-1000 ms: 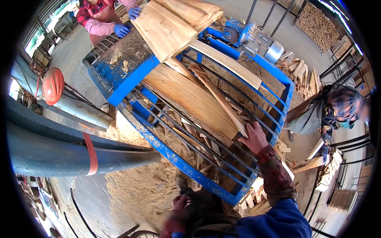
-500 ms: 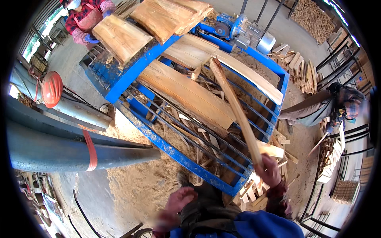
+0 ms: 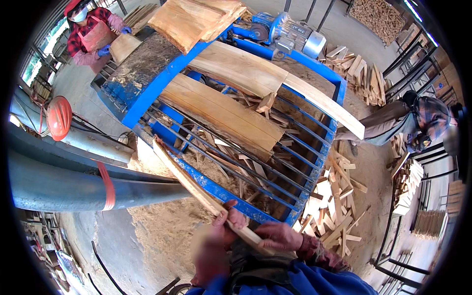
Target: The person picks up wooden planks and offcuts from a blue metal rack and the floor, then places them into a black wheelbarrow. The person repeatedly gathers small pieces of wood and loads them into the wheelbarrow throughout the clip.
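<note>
A long, narrow wood strip (image 3: 186, 180) slants along the near-left blue edge of the machine, its near end close to my body. My left hand (image 3: 229, 222) is closed around it near its lower part. By the strip's near end, my right hand (image 3: 280, 236) has its fingers curled against the wood. Several sawn boards lie on the bars of the blue machine frame (image 3: 320, 162): a wide board (image 3: 221, 110) in the middle, another board (image 3: 241, 69) behind it, and a pale narrow board (image 3: 324, 103) jutting past the right edge.
Offcuts (image 3: 334, 201) pile beside the machine's right corner. A motor (image 3: 290, 34) sits at its far end. A person (image 3: 91, 34) handles a slab at the far left; another person (image 3: 418, 120) bends at the right. A large grey pipe (image 3: 64, 179) and an orange helmet (image 3: 59, 118) are left.
The wood strip has swung from the right, over the bars, to the machine's near-left edge. My left hand has closed on it. The boards on the bars have shifted, and the far-left slab moved toward the person.
</note>
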Motion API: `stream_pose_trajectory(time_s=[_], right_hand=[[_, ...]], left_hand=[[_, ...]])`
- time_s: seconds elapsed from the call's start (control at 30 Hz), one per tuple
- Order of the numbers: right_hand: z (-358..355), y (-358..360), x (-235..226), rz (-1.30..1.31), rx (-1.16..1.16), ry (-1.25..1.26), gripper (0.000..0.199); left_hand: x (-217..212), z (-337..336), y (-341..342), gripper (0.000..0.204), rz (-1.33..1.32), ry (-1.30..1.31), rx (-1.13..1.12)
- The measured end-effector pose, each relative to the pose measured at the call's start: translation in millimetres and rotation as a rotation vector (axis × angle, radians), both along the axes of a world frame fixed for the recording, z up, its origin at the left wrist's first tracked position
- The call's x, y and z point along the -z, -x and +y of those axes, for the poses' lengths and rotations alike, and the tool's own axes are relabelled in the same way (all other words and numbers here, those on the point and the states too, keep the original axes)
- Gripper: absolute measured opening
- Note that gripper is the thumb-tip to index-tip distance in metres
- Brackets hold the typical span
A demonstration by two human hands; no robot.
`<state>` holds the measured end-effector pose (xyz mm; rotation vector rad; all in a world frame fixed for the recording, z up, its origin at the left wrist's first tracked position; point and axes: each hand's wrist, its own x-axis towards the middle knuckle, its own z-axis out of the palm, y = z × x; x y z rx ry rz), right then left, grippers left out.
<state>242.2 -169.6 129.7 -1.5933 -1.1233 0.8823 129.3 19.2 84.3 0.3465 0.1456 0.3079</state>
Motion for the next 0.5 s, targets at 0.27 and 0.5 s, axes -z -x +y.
stream_pose_trajectory(time_s=[0.27, 0.5], right_hand=[[96, -237, 49, -0.281, 0.722, 0.034, 0.046], [215, -281, 19, -0.158, 0.737, 0.382, 0.063]], left_hand=[[5, 4, 21, 0.041, 0.262, -0.034, -0.055], [6, 5, 41, 0.038, 0.431, -0.1, -0.124]])
